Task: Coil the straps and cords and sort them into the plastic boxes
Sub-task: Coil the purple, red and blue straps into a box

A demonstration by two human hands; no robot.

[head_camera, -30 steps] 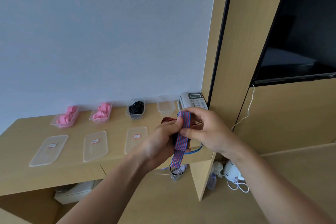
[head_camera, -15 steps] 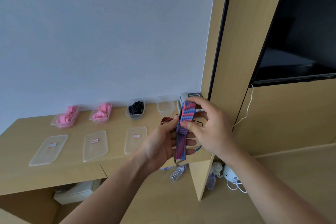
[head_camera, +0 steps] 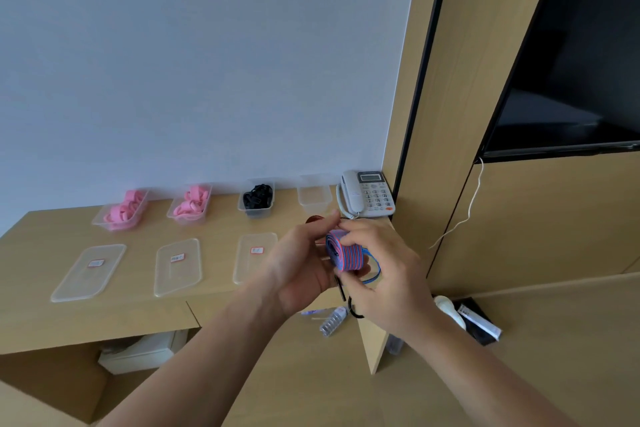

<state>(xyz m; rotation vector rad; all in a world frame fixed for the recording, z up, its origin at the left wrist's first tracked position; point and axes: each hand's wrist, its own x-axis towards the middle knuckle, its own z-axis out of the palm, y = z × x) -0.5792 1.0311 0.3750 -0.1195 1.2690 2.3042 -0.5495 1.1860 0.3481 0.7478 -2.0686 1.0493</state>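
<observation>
I log a plain pale-grey wall [head_camera: 207, 62] behind a light wooden desk [head_camera: 221, 222]. Wood panelling [head_camera: 467, 80] at right carries a dark television [head_camera: 571, 62]. Tan floor [head_camera: 571, 315], even daylight.

The striped strap [head_camera: 347, 254] looks like woven cloth, the desk [head_camera: 41, 239] matt wood, the boxes [head_camera: 313, 198] clear plastic.

No text legible: lid [head_camera: 180, 279] labels [head_camera: 177, 257] blurred, phone [head_camera: 367, 194] keypad digits unreadable.

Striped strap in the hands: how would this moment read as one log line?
step: coiling | striped strap: rolled into coil | left hand: holds coil | right hand: pinches coil | rightmost box: empty
</observation>
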